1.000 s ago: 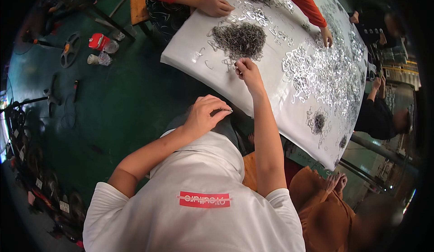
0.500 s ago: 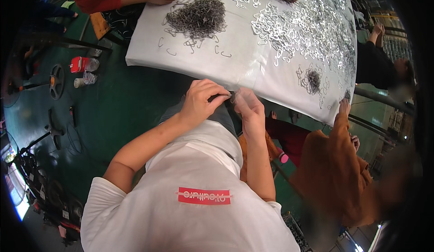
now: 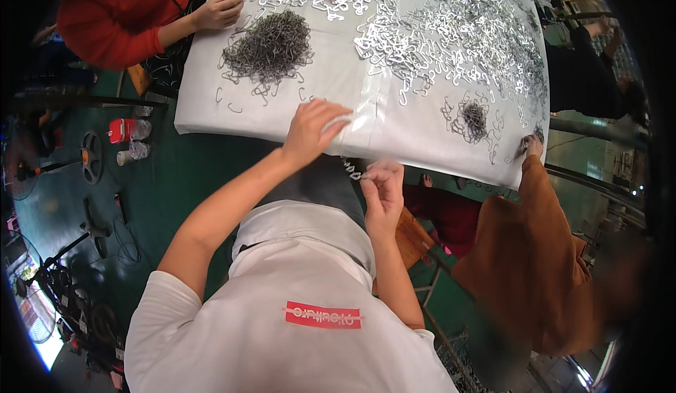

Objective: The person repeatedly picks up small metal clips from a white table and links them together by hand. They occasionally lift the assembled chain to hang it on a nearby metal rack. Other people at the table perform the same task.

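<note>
My left hand (image 3: 313,131) is over the near edge of the white-covered table (image 3: 331,90). Its fingers are stretched out apart from the thumb, and nothing shows between them. Lower and to the right, just off the table edge, my right hand (image 3: 385,185) pinches the end of a short chain of shiny metal links (image 3: 351,169). The chain's upper end disappears behind the table edge. Past my left hand lies a heap of dark curved wire hooks (image 3: 271,46), with a few loose ones around it.
Bright silver links (image 3: 451,41) spread thickly across the table's far right. A smaller dark hook pile (image 3: 475,120) lies nearer. A person in red (image 3: 120,20) reaches in from the left; another in brown (image 3: 521,266) works at right. A fan (image 3: 91,157) stands on the green floor.
My hands have moved apart: the left went up and left over the table, the right slightly down. The chain between them is now visible. The view has shifted, and the red-sleeved person shows more.
</note>
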{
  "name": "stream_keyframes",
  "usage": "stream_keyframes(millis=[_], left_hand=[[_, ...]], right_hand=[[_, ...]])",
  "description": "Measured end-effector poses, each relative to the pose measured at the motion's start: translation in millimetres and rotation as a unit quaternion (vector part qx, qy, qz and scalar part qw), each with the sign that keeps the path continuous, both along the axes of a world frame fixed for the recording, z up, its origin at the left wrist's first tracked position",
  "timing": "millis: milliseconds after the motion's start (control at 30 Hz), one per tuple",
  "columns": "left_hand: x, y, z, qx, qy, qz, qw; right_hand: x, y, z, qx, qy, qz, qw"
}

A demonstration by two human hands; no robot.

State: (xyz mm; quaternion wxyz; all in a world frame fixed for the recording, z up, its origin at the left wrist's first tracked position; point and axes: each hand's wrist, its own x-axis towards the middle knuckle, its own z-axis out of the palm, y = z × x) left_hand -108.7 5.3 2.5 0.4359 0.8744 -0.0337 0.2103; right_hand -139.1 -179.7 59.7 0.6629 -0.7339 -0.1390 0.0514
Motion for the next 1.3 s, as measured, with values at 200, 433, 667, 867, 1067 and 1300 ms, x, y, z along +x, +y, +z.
stream_keyframes(millis=[200, 433, 667, 867, 1067, 1300], left_hand=[[123.6, 13.7, -41.7, 0.138, 0.033, 0.096, 0.985], [170.2, 2.0, -46.7, 0.136, 0.282, 0.180, 0.933], [165.1, 4.4, -43.7, -0.024, 0.236, 0.120, 0.964], [143.1, 18.8, -25.8, 0.015, 0.227, 0.050, 0.972], [55.5, 16.8, 17.6, -0.191, 0.241, -0.010, 0.951], [-56.1, 2.7, 67.6, -0.283, 0.247, 0.016, 0.927]], right_hand=[[-4.5, -9.9, -0.4, -0.024, -0.005, 0.020, 0.999], [-6.7, -10.4, -2.1, -0.057, 0.014, 0.044, 0.997], [-4.1, -3.6, -7.0, -0.045, 0.033, 0.055, 0.997], [-7.1, 4.4, -12.8, -0.065, 0.006, 0.059, 0.996], [-12.0, 14.5, -20.1, -0.045, 0.067, 0.013, 0.997], [-18.0, 29.1, -25.0, -0.022, 0.089, -0.003, 0.996]])
